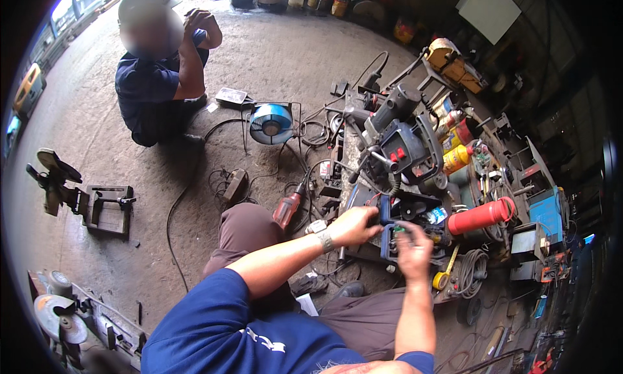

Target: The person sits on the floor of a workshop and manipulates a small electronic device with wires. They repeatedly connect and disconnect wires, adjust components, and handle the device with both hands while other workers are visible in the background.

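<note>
A dark blue plastic tool case lies open at the near edge of the cluttered workbench, with small parts inside. My left hand, with a watch on the wrist, is at the case's left side. Its fingers are closed, and what they grip is hidden. Over the case's right part is my right hand, slightly blurred, its fingers bent inward. A small green item shows beside those fingertips, but I cannot tell whether they hold it. Just behind the case stands a dark blue machine with red knobs and a coiled cord.
A red cylinder, a yellow bottle and a yellow tape measure are on the right. A blue fan, a red power tool and cables cover the floor ahead. A helmeted person crouches at far left.
</note>
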Motion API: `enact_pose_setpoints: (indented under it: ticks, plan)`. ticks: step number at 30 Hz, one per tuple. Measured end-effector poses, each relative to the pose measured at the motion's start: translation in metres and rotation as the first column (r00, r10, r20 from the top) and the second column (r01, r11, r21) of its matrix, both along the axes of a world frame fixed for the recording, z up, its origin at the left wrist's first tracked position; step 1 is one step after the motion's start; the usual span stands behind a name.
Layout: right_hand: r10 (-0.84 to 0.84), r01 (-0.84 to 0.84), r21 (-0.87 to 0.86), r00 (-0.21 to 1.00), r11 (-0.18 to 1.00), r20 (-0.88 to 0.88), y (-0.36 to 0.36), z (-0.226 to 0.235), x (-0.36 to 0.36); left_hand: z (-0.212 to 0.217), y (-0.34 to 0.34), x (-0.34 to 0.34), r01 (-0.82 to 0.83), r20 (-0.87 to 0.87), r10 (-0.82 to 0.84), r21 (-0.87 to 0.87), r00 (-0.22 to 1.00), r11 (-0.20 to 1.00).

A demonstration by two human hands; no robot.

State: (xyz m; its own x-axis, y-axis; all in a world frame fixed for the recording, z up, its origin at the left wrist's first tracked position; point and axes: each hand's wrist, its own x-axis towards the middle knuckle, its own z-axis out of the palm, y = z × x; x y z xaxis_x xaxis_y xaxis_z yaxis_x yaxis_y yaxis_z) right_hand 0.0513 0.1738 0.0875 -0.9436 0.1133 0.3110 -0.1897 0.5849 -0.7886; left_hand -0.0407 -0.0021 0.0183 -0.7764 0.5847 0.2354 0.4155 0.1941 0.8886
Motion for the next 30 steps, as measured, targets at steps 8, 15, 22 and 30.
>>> enact_pose_setpoints:
  ticks: [8, 15, 22, 30]
  plan:
    - [-0.074, 0.152, -0.324, 0.968, 0.934, 0.240, -0.018, -0.092, -0.012, -0.017, 0.002, 0.002, 0.038, -0.030, -0.042, -0.110, 0.999, 0.993]
    - [-0.078, 0.106, -0.618, 0.994, 0.779, 0.073, -0.035, -0.081, -0.016, -0.014, 0.007, -0.001, -0.046, -0.067, 0.046, 0.002, 0.997, 0.999]
    - [-0.005, 0.094, -0.679, 0.991, 0.728, 0.132, -0.050, -0.064, -0.025, -0.026, 0.016, -0.012, -0.286, 0.069, 0.277, 0.220, 0.958, 0.933]
    - [0.072, 0.039, -0.723, 0.990, 0.690, 0.122, -0.048, -0.013, -0.048, -0.025, 0.029, -0.023, -0.390, 0.149, 0.366, 0.191, 0.919, 0.901]
